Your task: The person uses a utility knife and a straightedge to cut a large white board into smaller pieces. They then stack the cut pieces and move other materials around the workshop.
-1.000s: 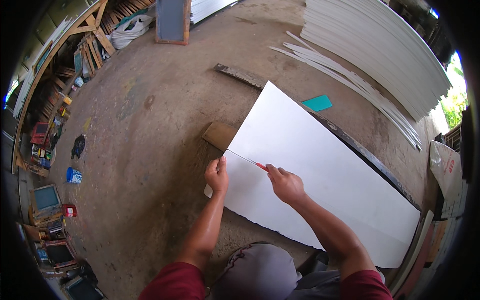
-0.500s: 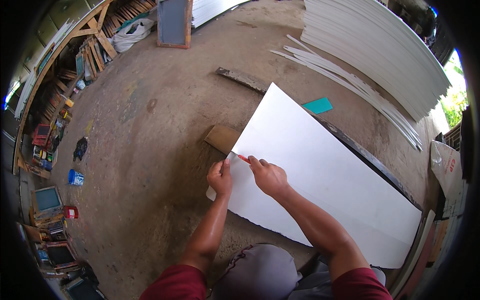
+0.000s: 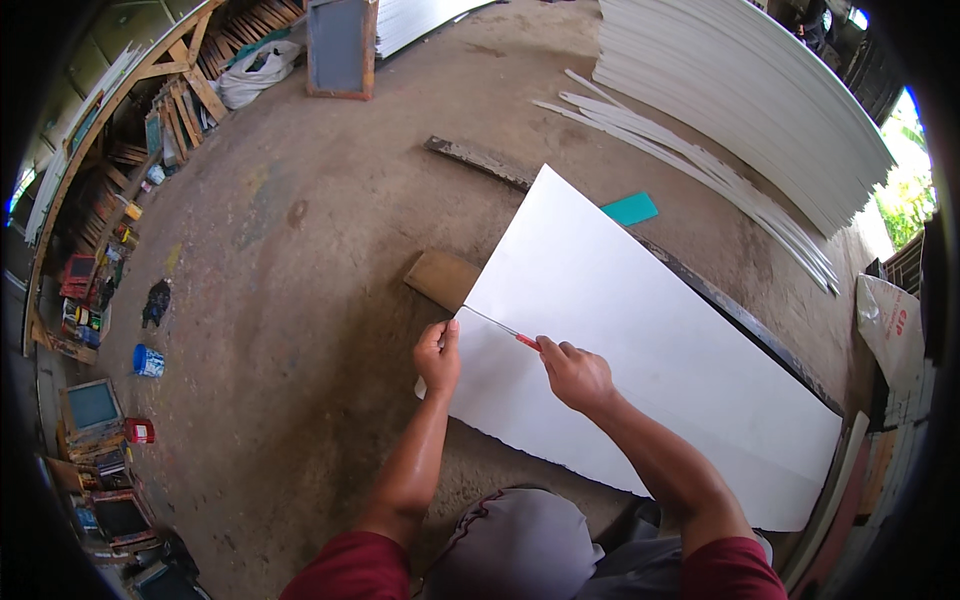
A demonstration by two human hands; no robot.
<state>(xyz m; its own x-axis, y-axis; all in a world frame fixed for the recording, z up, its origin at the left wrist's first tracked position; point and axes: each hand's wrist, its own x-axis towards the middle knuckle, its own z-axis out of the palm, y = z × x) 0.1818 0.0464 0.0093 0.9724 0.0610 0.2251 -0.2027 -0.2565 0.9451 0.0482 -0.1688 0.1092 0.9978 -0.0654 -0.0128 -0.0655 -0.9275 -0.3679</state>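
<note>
A large white sheet (image 3: 640, 350) lies slantwise in front of me, partly resting on boards. My left hand (image 3: 437, 357) is closed on its left edge, with the thumb on top. In my right hand (image 3: 577, 374) is a red-handled utility knife (image 3: 527, 341), its tip against the sheet. A thin dark cut line runs from the left edge, just above my left hand, to the knife. The part of the sheet under my right forearm is hidden.
A wooden board (image 3: 443, 277) and a long dark beam (image 3: 480, 161) lie beneath the sheet. Beyond it are a teal plate (image 3: 630, 209), white strips (image 3: 690, 155) and a tall stack of white sheets (image 3: 740, 95). Frames and paint pots, including a blue pot (image 3: 148, 361), line the left.
My right hand has drawn the knife right and toward me, and the cut line behind it has lengthened. My left hand stays on the edge.
</note>
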